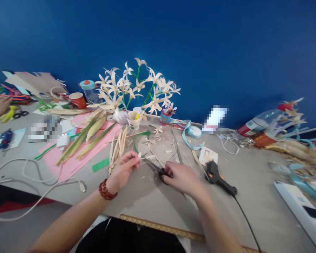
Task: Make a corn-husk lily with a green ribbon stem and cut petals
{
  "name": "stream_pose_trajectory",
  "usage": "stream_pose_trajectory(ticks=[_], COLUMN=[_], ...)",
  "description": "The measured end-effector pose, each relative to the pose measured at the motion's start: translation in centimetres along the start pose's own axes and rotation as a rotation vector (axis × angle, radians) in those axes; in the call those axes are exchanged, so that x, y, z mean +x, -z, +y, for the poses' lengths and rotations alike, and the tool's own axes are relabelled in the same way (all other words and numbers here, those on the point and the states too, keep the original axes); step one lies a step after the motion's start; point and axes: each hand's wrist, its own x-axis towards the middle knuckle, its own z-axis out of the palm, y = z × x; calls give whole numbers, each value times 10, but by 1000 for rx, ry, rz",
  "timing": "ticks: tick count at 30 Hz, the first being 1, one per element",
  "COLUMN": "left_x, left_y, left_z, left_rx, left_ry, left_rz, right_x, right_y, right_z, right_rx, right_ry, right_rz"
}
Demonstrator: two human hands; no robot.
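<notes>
Black-handled scissors (pixel 154 165) are gripped in my right hand (pixel 180 175), their blades pointing left toward my other hand. Between the thumb and fingertips of my left hand (pixel 125 168), which wears a red bead bracelet, is a small pale strip (pixel 139 155). The blade tips are close to this strip; whether they touch it I cannot tell. Just beyond lie cut pale petals (pixel 148 142) and a curl of green tape (pixel 136 143). A bundle of dried husk strips (pixel 118 144) lies beside my left hand.
White husk flowers (pixel 139 84) stand in cups at the back. A black glue gun (pixel 219 179) with a trailing cord lies to the right, near a blue ribbon roll (pixel 194 131). Corn husks (pixel 94 130) rest on pink paper (pixel 52 158). Another person's hand (pixel 0 105) is at far left.
</notes>
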Motion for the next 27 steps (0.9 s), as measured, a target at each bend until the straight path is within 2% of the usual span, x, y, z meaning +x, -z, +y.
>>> stream_pose_trajectory(ticks=[3, 8, 12, 16, 18, 20, 25, 27], left_x=[2, 4, 4, 2, 1, 0, -1, -2], left_y=[1, 2, 1, -1, -2, -2, -3, -5], left_z=[-2, -6, -5, -3, -3, -3, -3, -2], left_rx=[-6, 8, 4, -13, 6, 31, 61, 76], left_ry=[-2, -13, -47, -40, -32, -30, -104, -154], left_rz=[26, 24, 54, 92, 89, 74, 47, 47], right_x=[0, 0, -3, -4, -3, -3, -1, 0], right_y=[3, 3, 12, 16, 14, 12, 9, 7], right_z=[3, 3, 10, 17, 18, 16, 7, 4], right_rx=[24, -25, 32, 276, 451, 531, 347, 340], right_ry=[33, -16, -14, 44, 62, 59, 71, 73], right_rz=[18, 35, 15, 21, 46, 64, 16, 2])
